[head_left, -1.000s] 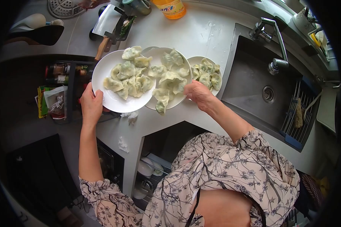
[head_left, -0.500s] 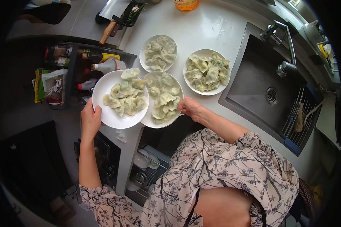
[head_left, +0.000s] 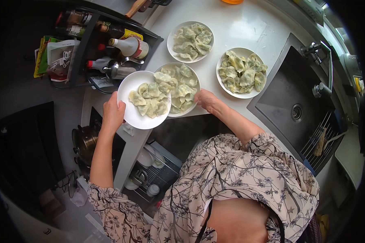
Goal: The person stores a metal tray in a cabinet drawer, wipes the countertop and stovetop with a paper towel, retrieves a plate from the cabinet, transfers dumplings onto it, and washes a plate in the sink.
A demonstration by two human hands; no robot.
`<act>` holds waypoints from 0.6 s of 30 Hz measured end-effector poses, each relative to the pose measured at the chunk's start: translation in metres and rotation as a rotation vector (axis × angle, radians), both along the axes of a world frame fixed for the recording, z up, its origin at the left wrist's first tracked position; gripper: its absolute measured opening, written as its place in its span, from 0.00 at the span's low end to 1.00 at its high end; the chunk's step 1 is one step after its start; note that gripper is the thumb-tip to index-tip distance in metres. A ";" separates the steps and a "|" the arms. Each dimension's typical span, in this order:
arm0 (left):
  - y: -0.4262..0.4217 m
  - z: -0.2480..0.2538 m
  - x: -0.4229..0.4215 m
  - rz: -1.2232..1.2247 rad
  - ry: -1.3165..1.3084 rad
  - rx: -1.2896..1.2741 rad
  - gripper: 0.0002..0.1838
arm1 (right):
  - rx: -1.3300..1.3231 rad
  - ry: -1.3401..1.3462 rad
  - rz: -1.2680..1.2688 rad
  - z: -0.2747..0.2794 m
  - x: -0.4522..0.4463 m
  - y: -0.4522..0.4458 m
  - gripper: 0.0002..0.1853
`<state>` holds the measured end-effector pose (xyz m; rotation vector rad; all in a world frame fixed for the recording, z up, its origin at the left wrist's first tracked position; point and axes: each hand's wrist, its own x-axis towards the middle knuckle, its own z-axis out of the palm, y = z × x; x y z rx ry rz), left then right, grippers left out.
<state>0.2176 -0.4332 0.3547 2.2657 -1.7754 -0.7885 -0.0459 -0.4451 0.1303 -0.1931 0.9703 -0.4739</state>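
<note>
My left hand (head_left: pixel 113 110) grips the left rim of a white plate (head_left: pixel 127 83), thumb on top and fingers underneath. Dumplings (head_left: pixel 150 106) lie bunched on that plate's right half, and its right edge overlaps a second white plate (head_left: pixel 198 81). More dumplings (head_left: pixel 185 94) cover this second plate, which sits at the counter's front edge. At its right rim is my right hand (head_left: pixel 207 101), fingers closed on the edge and slightly blurred. Whether the dumplings where the plates overlap rest on one plate or the other, I cannot tell.
Two more plates of dumplings stand behind, one at the back (head_left: pixel 210 30) and one at the right (head_left: pixel 249 97). A dark sink (head_left: pixel 271 105) with a tap (head_left: pixel 326 69) is at right. At left, an open rack holds bottles (head_left: pixel 129 46). Below, a dish drawer (head_left: pixel 166 162) stands open.
The view has shifted, so counter items appear farther right or higher. A dumpling at the left plate's upper rim no longer sticks out there. Both hands keep hold of their plates.
</note>
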 end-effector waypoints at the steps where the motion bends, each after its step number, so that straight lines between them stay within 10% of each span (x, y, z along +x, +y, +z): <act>1: 0.000 0.000 0.001 0.015 -0.001 0.009 0.12 | -0.008 0.006 -0.005 -0.005 0.002 -0.001 0.22; 18: 0.000 -0.004 0.017 0.082 -0.035 0.040 0.14 | 0.009 0.139 -0.022 -0.040 0.003 -0.002 0.19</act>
